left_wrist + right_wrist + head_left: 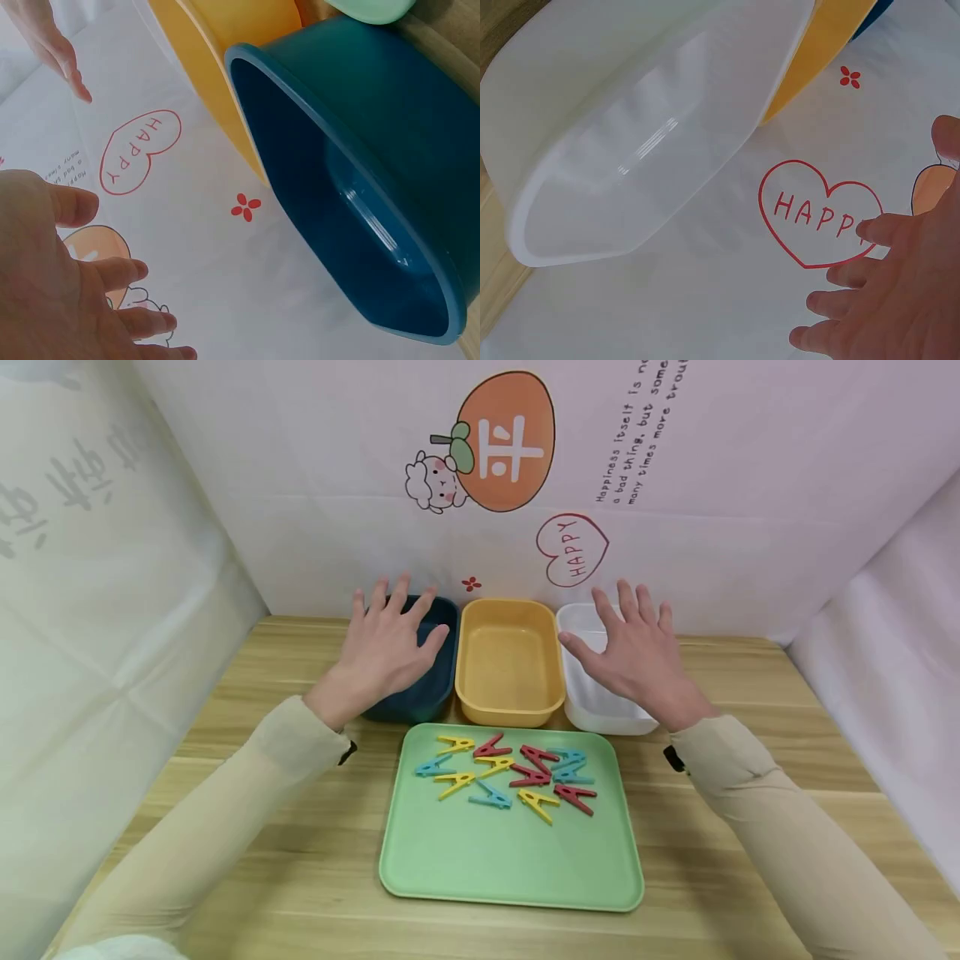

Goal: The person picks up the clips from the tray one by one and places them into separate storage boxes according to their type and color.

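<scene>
My left hand (386, 647) is held over the dark blue bin (427, 689) with its fingers spread and nothing in it. Over the white bin (600, 706) hovers my right hand (633, 652), fingers also spread and bare. Between these two bins sits a yellow bin (510, 664). In the left wrist view the blue bin (360, 157) shows an inside with nothing in it. A green tray (510, 860) in front of the bins bears several clothespins in its upper half: red ones (530, 775), yellow ones (536, 803) and blue ones (491, 795).
All of this stands on a wood-grain table (322, 877). A white printed cloth (337, 527) rises right behind the bins, with a red heart drawing (572, 550) on it. More white cloth hangs at the left (97, 635) and right sides.
</scene>
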A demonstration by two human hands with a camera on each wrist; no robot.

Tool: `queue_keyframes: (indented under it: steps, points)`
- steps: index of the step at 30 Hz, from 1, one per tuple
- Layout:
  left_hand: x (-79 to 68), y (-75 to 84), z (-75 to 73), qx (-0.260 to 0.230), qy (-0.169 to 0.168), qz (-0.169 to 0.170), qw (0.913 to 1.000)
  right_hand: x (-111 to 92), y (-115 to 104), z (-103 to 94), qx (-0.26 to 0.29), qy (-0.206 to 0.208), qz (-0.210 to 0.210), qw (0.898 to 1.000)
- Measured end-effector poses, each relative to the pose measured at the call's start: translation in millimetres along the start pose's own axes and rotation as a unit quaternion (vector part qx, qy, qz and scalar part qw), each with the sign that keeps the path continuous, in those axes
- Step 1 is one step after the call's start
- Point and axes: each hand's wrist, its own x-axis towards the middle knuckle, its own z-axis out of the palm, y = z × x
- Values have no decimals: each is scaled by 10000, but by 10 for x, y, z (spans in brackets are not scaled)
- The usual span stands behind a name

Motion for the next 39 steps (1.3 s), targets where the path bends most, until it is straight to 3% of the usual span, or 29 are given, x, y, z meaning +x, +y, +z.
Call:
queue_keyframes:
  steps: [39]
  points:
    - [-286, -10, 1, -24, 93, 147, 9998, -356, -268, 74, -38, 192, -667, 9976]
